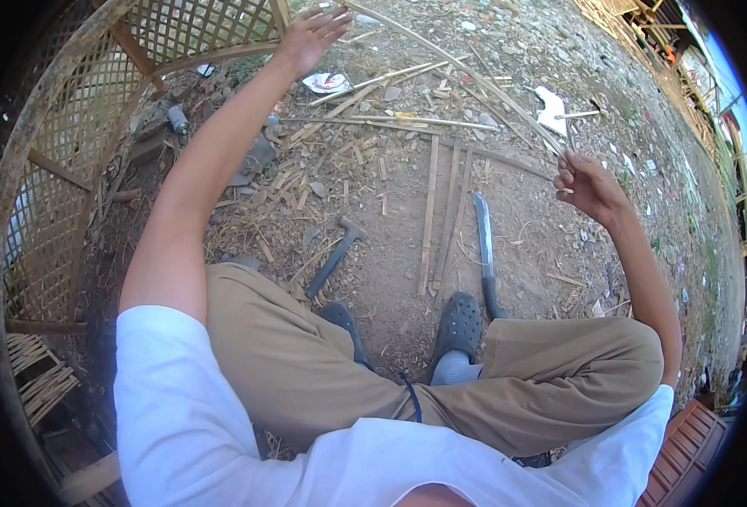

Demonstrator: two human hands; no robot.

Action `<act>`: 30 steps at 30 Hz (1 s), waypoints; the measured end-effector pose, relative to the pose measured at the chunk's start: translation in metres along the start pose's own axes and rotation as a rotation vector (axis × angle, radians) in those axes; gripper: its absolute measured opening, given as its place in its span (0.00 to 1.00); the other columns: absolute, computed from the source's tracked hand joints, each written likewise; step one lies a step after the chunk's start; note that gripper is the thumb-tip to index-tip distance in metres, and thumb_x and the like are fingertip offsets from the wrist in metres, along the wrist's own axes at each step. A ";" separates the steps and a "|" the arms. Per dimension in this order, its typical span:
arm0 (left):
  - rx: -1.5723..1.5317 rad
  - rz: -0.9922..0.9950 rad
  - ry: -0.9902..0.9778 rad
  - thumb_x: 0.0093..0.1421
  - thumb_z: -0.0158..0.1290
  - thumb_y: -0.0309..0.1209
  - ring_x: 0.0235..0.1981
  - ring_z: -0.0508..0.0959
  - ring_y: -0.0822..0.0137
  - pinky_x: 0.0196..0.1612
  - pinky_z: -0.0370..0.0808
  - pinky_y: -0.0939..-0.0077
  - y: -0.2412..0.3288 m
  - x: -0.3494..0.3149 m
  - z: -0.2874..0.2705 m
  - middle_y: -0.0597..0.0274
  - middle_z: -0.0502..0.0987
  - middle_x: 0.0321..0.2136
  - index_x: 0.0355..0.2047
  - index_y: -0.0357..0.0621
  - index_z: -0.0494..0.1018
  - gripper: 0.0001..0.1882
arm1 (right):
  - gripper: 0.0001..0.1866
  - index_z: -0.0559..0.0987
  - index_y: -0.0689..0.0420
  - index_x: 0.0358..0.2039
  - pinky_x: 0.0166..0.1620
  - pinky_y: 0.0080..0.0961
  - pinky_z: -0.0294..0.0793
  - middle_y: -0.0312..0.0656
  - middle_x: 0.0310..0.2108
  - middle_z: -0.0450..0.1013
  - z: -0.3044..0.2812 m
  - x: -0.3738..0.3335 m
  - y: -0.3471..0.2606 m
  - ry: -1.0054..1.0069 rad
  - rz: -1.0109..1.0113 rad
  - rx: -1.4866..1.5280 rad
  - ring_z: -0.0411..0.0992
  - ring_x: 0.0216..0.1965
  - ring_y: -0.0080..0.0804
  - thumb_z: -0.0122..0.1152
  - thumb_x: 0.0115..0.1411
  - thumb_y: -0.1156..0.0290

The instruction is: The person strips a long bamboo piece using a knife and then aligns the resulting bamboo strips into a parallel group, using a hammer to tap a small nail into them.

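A long thin bamboo strip slants from the top of the view down to the right. Its near end is pinched in the curled fingers of my right hand. Up at the far end of the strip is my left hand, fingers stretched out; I cannot tell if the fingertips touch it. Below, on the dirt, more strips lie lengthwise between my hands, with others crossed farther off. A machete with a dark handle rests by my right shoe. A hammer lies left of it, in front of my left shoe.
A woven lattice panel with a curved wooden frame stands along the left. A grey can or bottle lies near it. White scraps and wood shavings litter the stony ground. A reddish-brown plastic crate sits at the lower right.
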State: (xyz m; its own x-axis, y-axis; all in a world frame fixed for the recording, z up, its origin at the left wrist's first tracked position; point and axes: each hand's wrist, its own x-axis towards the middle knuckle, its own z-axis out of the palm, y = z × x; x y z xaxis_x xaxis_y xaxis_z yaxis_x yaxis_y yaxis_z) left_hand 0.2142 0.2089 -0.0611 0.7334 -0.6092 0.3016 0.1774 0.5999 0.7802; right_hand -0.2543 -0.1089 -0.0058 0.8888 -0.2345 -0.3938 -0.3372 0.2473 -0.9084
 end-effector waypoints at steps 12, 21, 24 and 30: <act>0.045 -0.546 -0.081 0.78 0.37 0.45 0.52 0.78 0.52 0.59 0.79 0.56 -0.094 -0.052 0.176 0.43 0.72 0.48 0.55 0.34 0.62 0.23 | 0.09 0.71 0.50 0.39 0.39 0.32 0.73 0.32 0.30 0.72 0.110 0.055 0.031 0.023 0.005 0.200 0.75 0.35 0.26 0.54 0.74 0.59; -0.039 -0.651 -0.008 0.72 0.43 0.33 0.14 0.54 0.78 0.15 0.52 0.81 -0.097 -0.053 0.184 0.74 0.55 0.17 0.36 0.45 0.63 0.07 | 0.21 0.74 0.55 0.48 0.38 0.24 0.79 0.39 0.41 0.80 0.085 0.066 0.053 -0.343 0.279 -0.847 0.80 0.41 0.27 0.62 0.68 0.50; 0.251 -0.716 -0.144 0.75 0.42 0.38 0.12 0.50 0.81 0.13 0.46 0.81 -0.093 -0.070 0.186 0.76 0.54 0.17 0.35 0.47 0.63 0.12 | 0.24 0.76 0.60 0.46 0.41 0.35 0.81 0.47 0.37 0.81 0.033 0.054 0.113 -0.158 0.409 -1.140 0.81 0.40 0.32 0.63 0.67 0.49; 1.327 -0.296 -0.520 0.76 0.43 0.45 0.23 0.75 0.56 0.30 0.72 0.57 -0.093 -0.130 0.127 0.57 0.70 0.21 0.37 0.35 0.67 0.22 | 0.31 0.70 0.65 0.58 0.51 0.54 0.75 0.65 0.46 0.75 0.029 0.002 0.310 0.286 0.268 -1.363 0.76 0.48 0.66 0.65 0.65 0.54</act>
State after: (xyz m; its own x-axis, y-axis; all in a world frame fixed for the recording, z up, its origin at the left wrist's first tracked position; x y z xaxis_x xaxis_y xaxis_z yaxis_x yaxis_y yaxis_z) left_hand 0.0188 0.1667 -0.1040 0.4119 -0.9110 -0.0218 -0.6591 -0.3144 0.6832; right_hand -0.3481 -0.0051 -0.2842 0.7140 -0.5459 -0.4384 -0.6597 -0.7343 -0.1599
